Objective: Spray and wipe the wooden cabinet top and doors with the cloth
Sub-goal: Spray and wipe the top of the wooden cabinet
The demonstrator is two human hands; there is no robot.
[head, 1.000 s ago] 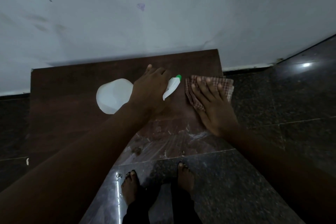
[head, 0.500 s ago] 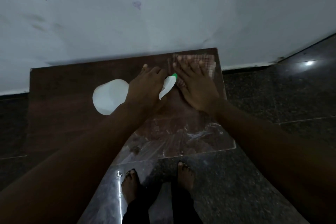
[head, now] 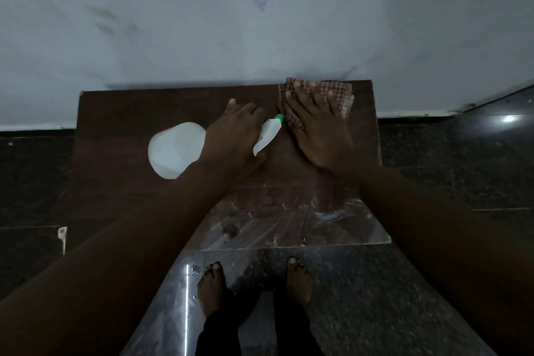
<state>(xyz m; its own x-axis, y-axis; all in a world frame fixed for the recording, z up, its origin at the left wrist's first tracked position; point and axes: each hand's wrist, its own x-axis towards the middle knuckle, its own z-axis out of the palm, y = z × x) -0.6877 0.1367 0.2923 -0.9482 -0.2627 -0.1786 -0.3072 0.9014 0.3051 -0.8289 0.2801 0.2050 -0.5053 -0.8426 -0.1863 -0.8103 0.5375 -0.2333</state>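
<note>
A big pale wall [head: 260, 23] is in front of you, and a dark shiny floor [head: 462, 167] is below it. The brown wooden cabinet top [head: 130, 124] sits against that wall. There are wet streaks [head: 289, 225] near its front edge. Your left hand [head: 234, 136] curls its fingers around the neck of the white spray bottle [head: 173, 153], held sideways over the middle of the top. Your right hand [head: 318, 130] lies flat with its fingers straight and spread. It presses the checked cloth [head: 344, 95] onto the back right corner, by the wall. Your bare feet [head: 212, 283] stand on the floor.

Black trousers [head: 220, 337], bare feet [head: 211, 287]
</note>
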